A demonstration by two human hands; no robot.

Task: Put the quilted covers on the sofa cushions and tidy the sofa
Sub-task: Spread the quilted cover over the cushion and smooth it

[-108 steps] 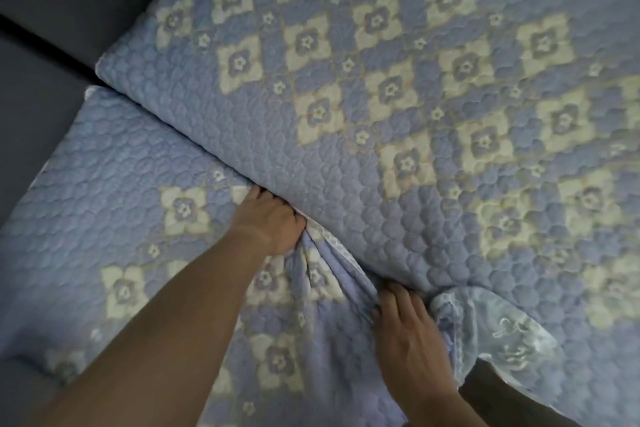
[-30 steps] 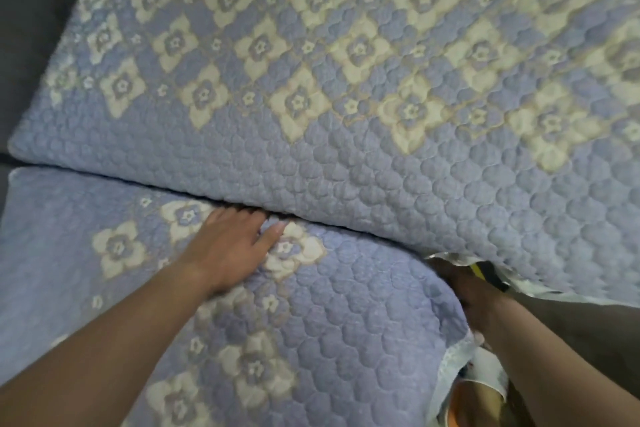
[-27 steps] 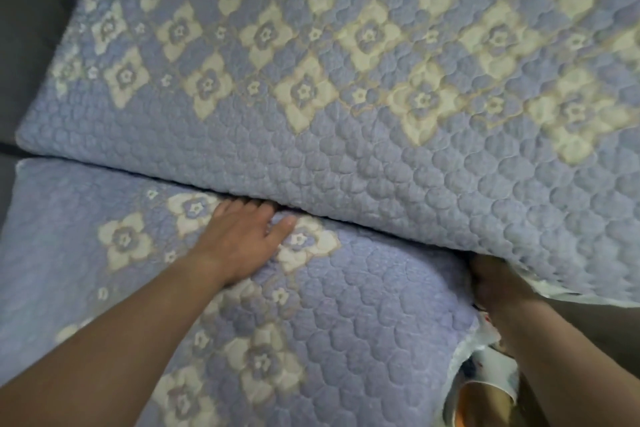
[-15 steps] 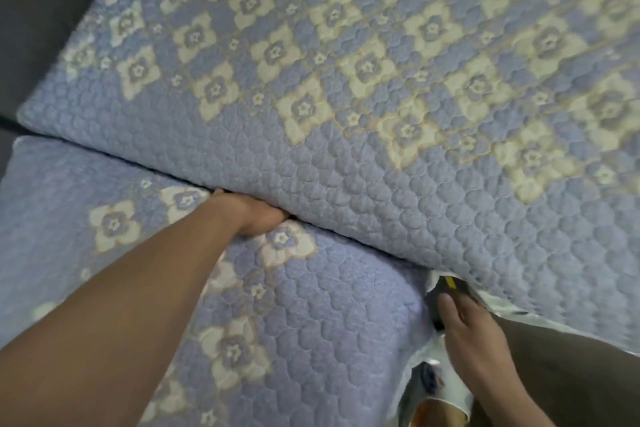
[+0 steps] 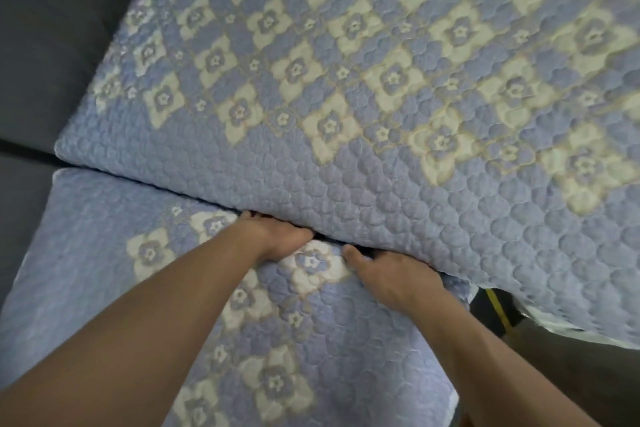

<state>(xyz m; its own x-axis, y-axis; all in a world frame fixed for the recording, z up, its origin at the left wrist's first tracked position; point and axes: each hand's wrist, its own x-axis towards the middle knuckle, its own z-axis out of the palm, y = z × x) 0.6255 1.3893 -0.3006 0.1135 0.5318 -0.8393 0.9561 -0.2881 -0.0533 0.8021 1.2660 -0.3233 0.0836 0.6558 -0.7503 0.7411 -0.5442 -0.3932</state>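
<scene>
Presently listed: two quilted covers, blue with cream flower diamonds, both lying over sofa cushions.

Near cushion cover: lies on the seat cushion at the near left, mostly smooth, its far edge running into the crease beneath the far cushion. Its right edge hangs loose near the lower right of the view, so fitting there appears unfinished.

Far cushion cover: spread across the larger cushion at the far right, surface flat. Its near right corner is lifted, showing a pale underside; a dark gap with a yellow strip shows below it.

Left hand: fingers pushed into the crease between the two cushions, tips hidden, so whether they pinch fabric cannot be told.

Right hand: just beside the left, fingers likewise buried in the crease, thumb resting on the near cover; its hold is also not visible.

Dark grey sofa: bare upholstery at the far left.

Progress, by judgement: both covers are on; tucking the crease is in hand. The right-hand edges and corner remain to be tidied.
</scene>
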